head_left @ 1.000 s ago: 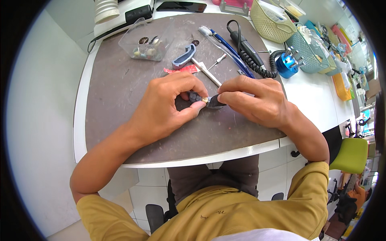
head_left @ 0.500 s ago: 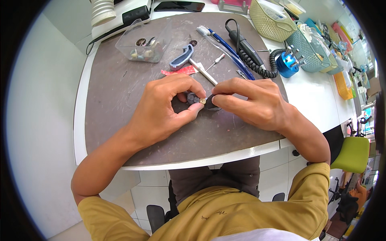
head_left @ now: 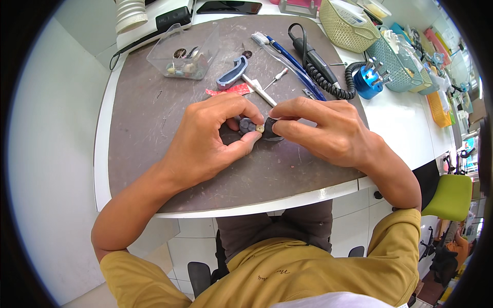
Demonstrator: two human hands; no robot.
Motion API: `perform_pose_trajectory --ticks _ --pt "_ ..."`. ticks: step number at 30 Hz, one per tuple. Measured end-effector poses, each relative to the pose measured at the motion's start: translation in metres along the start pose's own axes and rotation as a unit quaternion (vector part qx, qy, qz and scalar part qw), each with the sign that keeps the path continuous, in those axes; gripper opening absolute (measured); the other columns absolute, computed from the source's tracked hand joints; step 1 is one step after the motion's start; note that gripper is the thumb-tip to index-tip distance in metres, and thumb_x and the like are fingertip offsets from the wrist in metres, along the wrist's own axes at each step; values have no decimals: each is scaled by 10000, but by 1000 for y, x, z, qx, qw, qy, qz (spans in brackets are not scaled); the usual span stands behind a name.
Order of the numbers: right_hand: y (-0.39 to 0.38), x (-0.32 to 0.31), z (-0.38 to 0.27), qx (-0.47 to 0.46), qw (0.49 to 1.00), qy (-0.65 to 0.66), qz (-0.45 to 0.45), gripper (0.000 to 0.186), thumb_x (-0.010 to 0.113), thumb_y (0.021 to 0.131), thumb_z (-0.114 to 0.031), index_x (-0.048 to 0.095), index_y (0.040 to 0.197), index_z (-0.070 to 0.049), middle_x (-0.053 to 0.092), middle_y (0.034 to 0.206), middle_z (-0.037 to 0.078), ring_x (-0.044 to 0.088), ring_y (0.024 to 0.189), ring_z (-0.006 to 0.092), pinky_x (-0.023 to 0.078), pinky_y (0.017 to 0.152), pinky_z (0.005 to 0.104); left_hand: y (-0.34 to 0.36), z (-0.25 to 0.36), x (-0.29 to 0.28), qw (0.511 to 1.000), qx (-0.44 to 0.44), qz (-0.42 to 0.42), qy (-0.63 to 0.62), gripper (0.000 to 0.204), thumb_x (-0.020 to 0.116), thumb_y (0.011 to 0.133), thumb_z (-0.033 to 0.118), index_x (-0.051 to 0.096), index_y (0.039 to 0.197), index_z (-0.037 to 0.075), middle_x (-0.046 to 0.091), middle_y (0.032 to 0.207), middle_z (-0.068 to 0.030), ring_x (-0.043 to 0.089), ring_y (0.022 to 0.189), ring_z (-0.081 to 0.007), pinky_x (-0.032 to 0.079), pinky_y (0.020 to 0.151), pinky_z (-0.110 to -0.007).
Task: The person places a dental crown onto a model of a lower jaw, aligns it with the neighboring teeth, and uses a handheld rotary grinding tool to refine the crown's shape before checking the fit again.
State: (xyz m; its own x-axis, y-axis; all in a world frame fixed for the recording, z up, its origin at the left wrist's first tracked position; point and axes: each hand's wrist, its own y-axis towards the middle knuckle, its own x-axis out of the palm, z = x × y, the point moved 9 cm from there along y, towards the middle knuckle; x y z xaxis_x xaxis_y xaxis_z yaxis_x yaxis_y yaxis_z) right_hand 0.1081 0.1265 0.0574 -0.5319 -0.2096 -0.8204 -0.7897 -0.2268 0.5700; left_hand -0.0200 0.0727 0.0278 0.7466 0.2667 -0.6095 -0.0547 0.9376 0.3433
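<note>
Brown mat (head_left: 246,182), model (head_left: 247,125) between hands (head_left: 211,128)

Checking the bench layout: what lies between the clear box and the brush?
A curved blue-grey piece and a small dark disc lie there, as the head view shows.

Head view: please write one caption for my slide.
Left hand holds a small grey piece and right hand a black piece over a brown mat.

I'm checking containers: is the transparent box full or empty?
Neither: small pale and dark pieces lie in the transparent box, with space above them.
</note>
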Motion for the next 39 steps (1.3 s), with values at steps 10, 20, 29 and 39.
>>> perform_pose_trajectory --ticks 10,20,29,39 --pt "0 2 2 -4 1000 -3 -2 178 673 813 -46 602 976 -31 628 1017 63 696 787 206 582 551 323 1 2 0 1000 13 2 0 208 767 781 -15 717 978 28 742 1020 -63 676 901 -163 525 743 -285" --pt "1 1 4 34 999 -8 -19 461 769 765 -61 666 1215 -75 658 876 41 670 708 205 550 560 330 1 0 2 1000 2 8 -18 234 771 777 18 693 998 11 712 999 -78 634 849 -182 508 733 -301" --pt "-2 9 1 9 1000 -25 -12 397 747 768 -70 692 1161 -84 681 865 28 666 693 179 532 532 312 0 -1 5 1000 8 -27 -12 202 751 789 -9 690 980 14 720 1004 -71 652 882 -175 500 746 -296" --pt "3 6 2 16 1000 -22 -8 295 775 724 -54 736 1016 -74 709 848 25 661 637 164 511 511 293 0 -1 3 1000 3 -14 -20 168 758 796 -12 697 952 7 737 989 -79 667 882 -178 508 741 -301"
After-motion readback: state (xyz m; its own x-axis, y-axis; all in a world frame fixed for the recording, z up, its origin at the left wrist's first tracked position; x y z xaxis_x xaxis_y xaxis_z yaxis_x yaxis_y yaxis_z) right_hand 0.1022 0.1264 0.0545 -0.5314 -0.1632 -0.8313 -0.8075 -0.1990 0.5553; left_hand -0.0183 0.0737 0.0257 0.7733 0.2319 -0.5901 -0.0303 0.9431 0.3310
